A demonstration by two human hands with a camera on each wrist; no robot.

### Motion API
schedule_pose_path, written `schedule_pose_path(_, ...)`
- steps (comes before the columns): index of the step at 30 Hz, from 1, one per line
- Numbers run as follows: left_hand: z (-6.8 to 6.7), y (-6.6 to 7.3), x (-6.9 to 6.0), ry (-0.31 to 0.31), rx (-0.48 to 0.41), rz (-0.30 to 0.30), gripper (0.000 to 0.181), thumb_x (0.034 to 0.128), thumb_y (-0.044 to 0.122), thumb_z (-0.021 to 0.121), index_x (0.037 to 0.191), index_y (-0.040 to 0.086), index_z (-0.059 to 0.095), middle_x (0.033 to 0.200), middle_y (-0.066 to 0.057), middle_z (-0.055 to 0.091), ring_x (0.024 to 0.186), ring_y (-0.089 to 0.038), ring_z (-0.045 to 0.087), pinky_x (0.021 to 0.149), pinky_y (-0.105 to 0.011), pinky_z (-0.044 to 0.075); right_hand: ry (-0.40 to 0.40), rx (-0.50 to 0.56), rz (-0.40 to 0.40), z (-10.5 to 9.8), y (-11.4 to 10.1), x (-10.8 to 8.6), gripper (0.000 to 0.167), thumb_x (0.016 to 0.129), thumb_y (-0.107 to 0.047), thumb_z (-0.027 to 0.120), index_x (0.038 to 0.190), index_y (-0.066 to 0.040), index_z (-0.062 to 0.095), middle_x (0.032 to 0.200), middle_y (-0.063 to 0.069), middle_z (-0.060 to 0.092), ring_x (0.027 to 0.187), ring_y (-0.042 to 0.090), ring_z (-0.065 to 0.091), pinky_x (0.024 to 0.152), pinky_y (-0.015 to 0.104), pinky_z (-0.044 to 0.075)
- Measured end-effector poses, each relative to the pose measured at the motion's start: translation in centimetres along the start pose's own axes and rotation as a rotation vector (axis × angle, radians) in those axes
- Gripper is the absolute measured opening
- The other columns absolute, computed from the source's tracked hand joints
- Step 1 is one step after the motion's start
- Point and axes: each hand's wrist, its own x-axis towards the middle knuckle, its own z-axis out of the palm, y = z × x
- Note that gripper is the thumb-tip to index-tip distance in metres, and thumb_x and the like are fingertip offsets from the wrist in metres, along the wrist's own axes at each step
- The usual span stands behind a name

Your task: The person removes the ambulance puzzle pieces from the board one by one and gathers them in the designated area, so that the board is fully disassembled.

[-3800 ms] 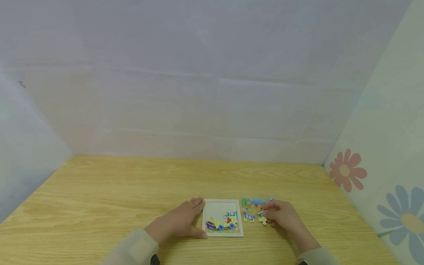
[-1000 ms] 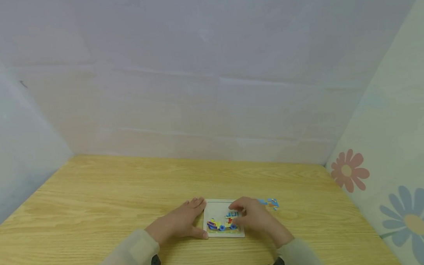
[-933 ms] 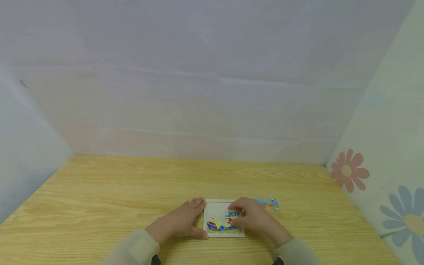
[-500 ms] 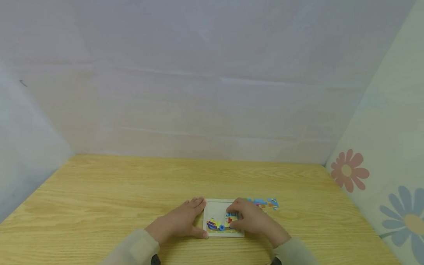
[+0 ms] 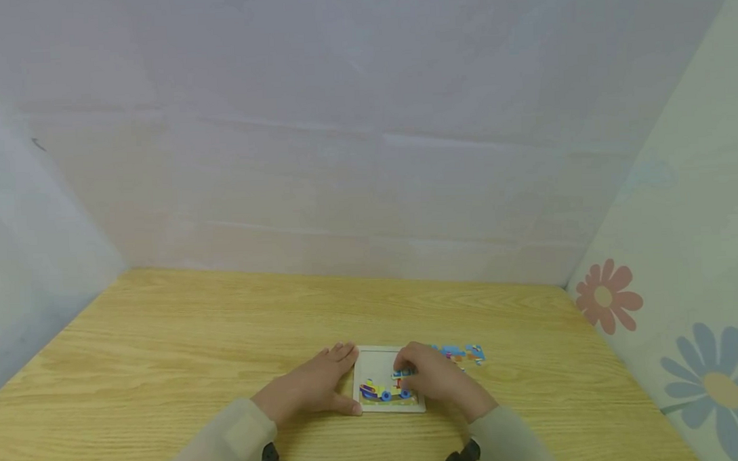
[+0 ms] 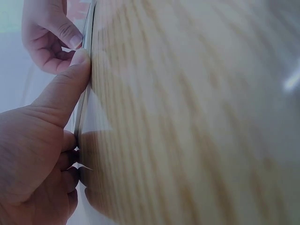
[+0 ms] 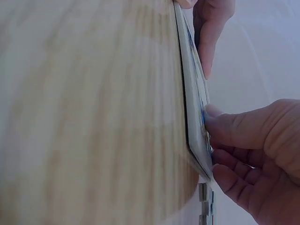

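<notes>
A white-rimmed jigsaw tray [image 5: 390, 411] lies on the table, its lower part filled with pieces showing a yellow vehicle [image 5: 381, 393] with blue wheels. Bare backing shows in its upper left. My left hand [image 5: 316, 383] rests along the tray's left edge, fingers extended and thumb at the lower left corner. Over the tray's right side, my right hand [image 5: 438, 377] has its thumb and fingers bent together at a puzzle piece, which they mostly hide. The right wrist view shows that thumb [image 7: 229, 129] on the tray's face and the other fingers curled by its edge.
Several loose puzzle pieces [image 5: 461, 353], partly behind the right hand, lie just right of the tray. The wooden table [image 5: 226, 324] reaches back to a pale cloth wall [image 5: 343, 191]. A flower-printed panel [image 5: 668, 247] stands at the right.
Since the oldest frame, my right hand has moved left from the loose pieces to the tray's right side. In the last second it has shifted only slightly. My left hand stays in place.
</notes>
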Motion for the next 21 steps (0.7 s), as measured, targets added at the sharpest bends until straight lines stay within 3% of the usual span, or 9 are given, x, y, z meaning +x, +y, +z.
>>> schedule_pose_path(12,0.0,0.0,0.0,-0.003,-0.014,-0.009,0.100,0.0741,0.058,0.066,0.144,-0.001,0.027,0.152,-0.016,0.021,0.140,-0.034,0.017,0.114,-0.048,0.018,-0.061,0.010,0.062,-0.5,-0.7,1.0,0.015,0.077,-0.009,0.074,0.083,-0.011,0.061,0.082,-0.005,0.056,0.075,0.012,0.048,0.069,0.028,0.045)
schedule_pose_path(21,0.1,-0.1,0.1,0.002,-0.012,-0.006,0.100,0.0734,0.059,0.066,0.144,-0.001,0.028,0.152,-0.016,0.021,0.140,-0.034,0.018,0.114,-0.048,0.018,-0.083,-0.010,0.084,-0.5,-0.6,1.3,0.016,0.077,-0.011,0.075,0.083,-0.012,0.059,0.080,-0.005,0.054,0.072,0.012,0.046,0.065,0.025,0.042)
